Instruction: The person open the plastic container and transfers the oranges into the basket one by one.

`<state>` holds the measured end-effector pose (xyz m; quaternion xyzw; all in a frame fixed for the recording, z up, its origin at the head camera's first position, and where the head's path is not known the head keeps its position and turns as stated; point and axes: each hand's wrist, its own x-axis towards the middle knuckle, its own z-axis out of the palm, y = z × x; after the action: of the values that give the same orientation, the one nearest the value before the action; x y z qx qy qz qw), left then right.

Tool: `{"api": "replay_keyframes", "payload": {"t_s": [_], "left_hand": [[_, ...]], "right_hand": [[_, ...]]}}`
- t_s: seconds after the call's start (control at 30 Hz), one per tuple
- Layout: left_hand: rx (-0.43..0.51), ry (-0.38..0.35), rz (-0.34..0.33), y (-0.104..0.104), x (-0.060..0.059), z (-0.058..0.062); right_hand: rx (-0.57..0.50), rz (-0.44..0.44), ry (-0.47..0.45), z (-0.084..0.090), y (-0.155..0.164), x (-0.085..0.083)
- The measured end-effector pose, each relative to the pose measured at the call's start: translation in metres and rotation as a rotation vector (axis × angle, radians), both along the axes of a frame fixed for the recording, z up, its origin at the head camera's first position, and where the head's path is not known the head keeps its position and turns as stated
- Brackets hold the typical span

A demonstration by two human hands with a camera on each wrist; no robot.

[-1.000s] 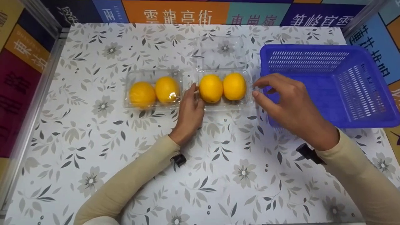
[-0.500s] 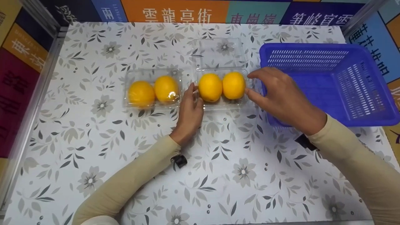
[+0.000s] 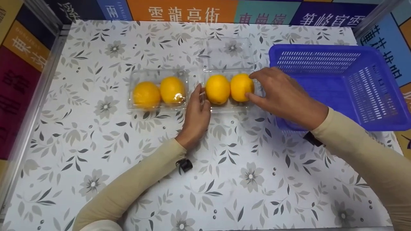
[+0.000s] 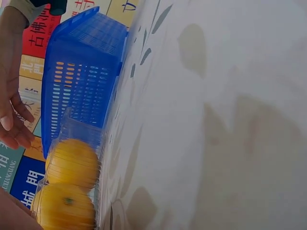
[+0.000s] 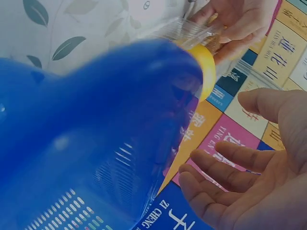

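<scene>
Two oranges sit side by side in a clear plastic clamshell box (image 3: 231, 108), its lid (image 3: 228, 53) folded back behind it. My left hand (image 3: 196, 118) rests along the box's left side, fingers extended and thumb near the left orange (image 3: 217, 89). My right hand (image 3: 282, 94) reaches in from the right, with thumb and fingers parted over the edge of the right orange (image 3: 240, 87). In the right wrist view, the right hand (image 5: 254, 167) has its fingers spread and relaxed, holding nothing.
A second clear box (image 3: 157, 73), its lid down, holds two oranges (image 3: 146, 95) left of the left hand. The blue perforated basket (image 3: 324, 48) stands at the right, beneath the right forearm. Lettered panels (image 3: 183, 12) border the flower-patterned tabletop (image 3: 138, 192).
My right hand has moved left from beside the basket rim to the right orange, its fingertips now overlapping the fruit in the head view. The left hand has stayed at the box.
</scene>
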<state>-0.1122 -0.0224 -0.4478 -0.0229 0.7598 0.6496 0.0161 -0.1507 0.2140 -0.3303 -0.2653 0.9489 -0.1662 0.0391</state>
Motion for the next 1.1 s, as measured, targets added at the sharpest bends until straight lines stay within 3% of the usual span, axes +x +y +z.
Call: {"api": "replay_keyframes", "payload": {"t_s": [0.2,0.4,0.6,0.77,0.9,1.1], "left_hand": [[-0.047,0.026,-0.02,-0.007,0.0,-0.002],[-0.093,0.055,-0.035,-0.011,-0.007,-0.016],[-0.084,0.064,-0.066,-0.011,-0.006,-0.009],[-0.13,0.068,-0.088,-0.009,-0.007,-0.01],[-0.175,0.092,-0.107,-0.01,-0.011,-0.02],[-0.277,0.157,-0.117,-0.011,-0.02,-0.045]], "right_hand": [[0.053,0.042,-0.016,0.002,-0.009,-0.012],[0.102,0.061,-0.074,0.006,-0.016,-0.027],[0.129,0.091,-0.081,0.001,-0.015,-0.035],[0.172,0.079,-0.073,-0.007,-0.015,-0.038],[0.215,0.079,-0.057,-0.011,-0.017,-0.041],[0.295,0.107,-0.029,-0.018,-0.022,-0.044]]}}
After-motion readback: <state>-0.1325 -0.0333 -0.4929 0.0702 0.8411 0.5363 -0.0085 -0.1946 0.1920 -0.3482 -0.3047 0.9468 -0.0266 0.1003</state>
